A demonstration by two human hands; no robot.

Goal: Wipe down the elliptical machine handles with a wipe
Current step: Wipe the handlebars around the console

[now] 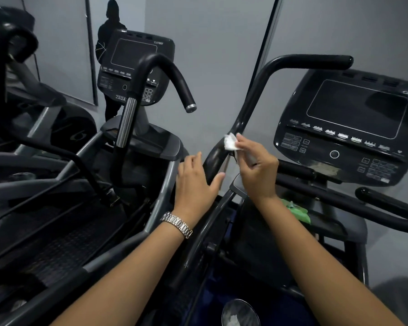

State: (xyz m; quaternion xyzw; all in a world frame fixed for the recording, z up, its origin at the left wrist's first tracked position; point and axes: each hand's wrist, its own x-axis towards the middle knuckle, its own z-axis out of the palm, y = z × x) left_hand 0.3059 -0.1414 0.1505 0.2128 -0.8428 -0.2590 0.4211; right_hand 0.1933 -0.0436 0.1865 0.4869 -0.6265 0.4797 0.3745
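Two bare forearms came up from the bottom edge, a metal-link watch (177, 223) on the left wrist. Left hand (196, 182) was flat, fingers straight and loosely together, thumb splayed toward the lower part of the black handle (252, 100); whether it touched could not be told. Right hand (257, 170) pinched a small crumpled white wipe (230, 142) between thumb and fingertips, the other fingers curled. The wipe sat against the handle's inner side at its bend, just above the left hand. The handle rose, then hooked right over the console (353, 128), whose screen was dark above rows of buttons. A green pack (297, 211) lay on the machine's ledge below the right wrist, partly hidden. On the left stood a neighbouring machine: ribbed dark tread (64, 243), chrome tube (126, 121), curved black grip (172, 74), and a second console (134, 64) marked 750A. A dark standing figure (111, 31) showed behind that console. Plain grey wall (210, 31) filled the background, with a thin dark vertical strip running down it. The light was dim.
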